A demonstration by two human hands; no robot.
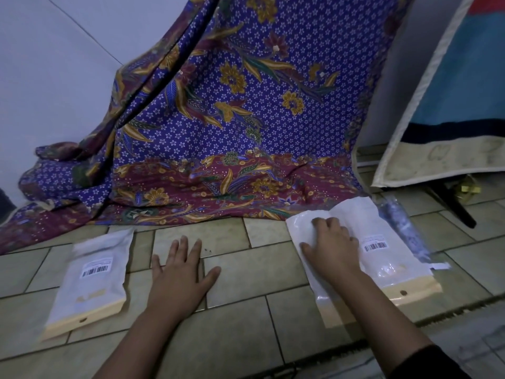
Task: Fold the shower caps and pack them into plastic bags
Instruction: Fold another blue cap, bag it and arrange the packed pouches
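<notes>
Purple and maroon flowered cloth hangs down and spills its hem onto the tiled floor, and I place everything else from that cloth in the head view, the only one I have. Just in front of the hem, near its middle, the left hand lies palm down on the tiles with its fingers straight and spread, holding nothing. Below the cloth's left end sits a motion-blurred bag of white plastic. It carries a barcode label, and the tan strip at its near end has a punched hole. Below the cloth's right end, its far edge touching the hem, lies a white bag. The right hand rests on top of it with the thumb out to the side and the fingers bent, tips down on the plastic. I cannot tell whether they pinch the bag or only press on it. A labelled bag with the same tan strip shows from under that hand's far side. Just past it, beyond the cloth's right edge, is a clear packet with something blue-grey inside. I cannot tell whether that is a shower cap. A teal mat with a cream border leans to the right of the cloth.
</notes>
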